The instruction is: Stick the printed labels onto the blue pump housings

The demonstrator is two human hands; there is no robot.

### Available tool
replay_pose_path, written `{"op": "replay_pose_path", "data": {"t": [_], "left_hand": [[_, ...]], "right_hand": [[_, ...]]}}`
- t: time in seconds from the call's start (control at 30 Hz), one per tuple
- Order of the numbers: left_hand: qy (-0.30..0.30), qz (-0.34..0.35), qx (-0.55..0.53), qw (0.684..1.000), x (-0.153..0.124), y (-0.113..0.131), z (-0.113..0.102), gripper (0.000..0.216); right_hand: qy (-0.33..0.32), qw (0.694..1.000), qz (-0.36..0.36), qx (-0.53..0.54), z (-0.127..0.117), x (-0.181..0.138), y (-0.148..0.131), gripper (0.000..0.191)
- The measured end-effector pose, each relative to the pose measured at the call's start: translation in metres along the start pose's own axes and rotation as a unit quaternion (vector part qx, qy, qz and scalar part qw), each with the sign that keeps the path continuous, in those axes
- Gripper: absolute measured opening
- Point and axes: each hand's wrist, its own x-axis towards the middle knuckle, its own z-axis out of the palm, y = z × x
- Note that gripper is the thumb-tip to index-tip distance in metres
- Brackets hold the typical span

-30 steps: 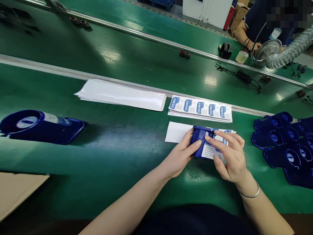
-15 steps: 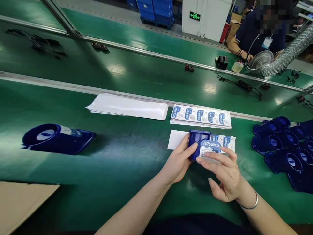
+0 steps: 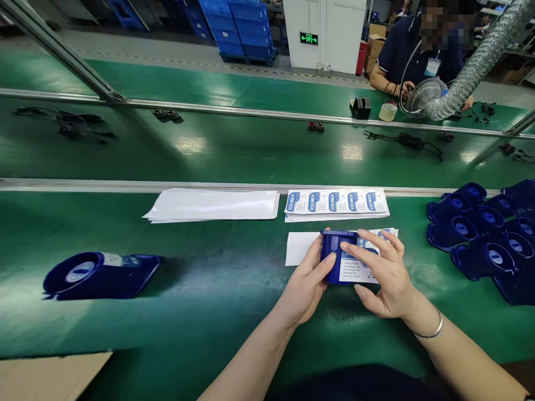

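Note:
My left hand (image 3: 307, 284) grips a dark blue plastic pump housing (image 3: 332, 269) by its left end, thumb on the near side. A white and blue printed label (image 3: 355, 269) lies on the housing's side. My right hand (image 3: 382, 273) rests its outstretched fingers over the upper part of that label, hiding some of the print; its thumb is apart from the fingers, by the lower edge. Behind the housing, a partly used label sheet (image 3: 296, 249) lies on the table, its left part blank white. A stack of printed label sheets (image 3: 334, 203) lies just beyond.
White sheets (image 3: 213, 205) lie left of the label stack. One labelled blue housing (image 3: 100, 275) lies on the left; several more housings (image 3: 480, 234) crowd the right. Cardboard (image 3: 50, 376) fills the lower left corner. Across the green bench (image 3: 251, 150), a person sits by a silver duct (image 3: 472, 78).
My right fingers have moved from the label's lower part up over its top, uncovering the small print below. My left hand keeps its hold. The head view has levelled and shifted.

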Motion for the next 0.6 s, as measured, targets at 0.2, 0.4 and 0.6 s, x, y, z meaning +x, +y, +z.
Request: {"op": "replay_pose_path", "data": {"t": [0.2,0.4,0.6], "left_hand": [[0.001,0.013,-0.019,1.0,0.001,-0.001,-0.001,0.056],[0.035,0.048,-0.037,0.998,0.004,0.002,-0.003,0.06],[0.044,0.066,-0.022,0.997,0.003,-0.002,-0.007,0.076]], "right_hand": [[0.006,0.998,-0.024,0.054,0.001,0.001,-0.009,0.057],[0.028,0.987,-0.138,0.074,0.0,-0.003,-0.021,0.044],[0.176,0.977,0.067,0.1,-0.004,-0.009,-0.003,0.03]]}}
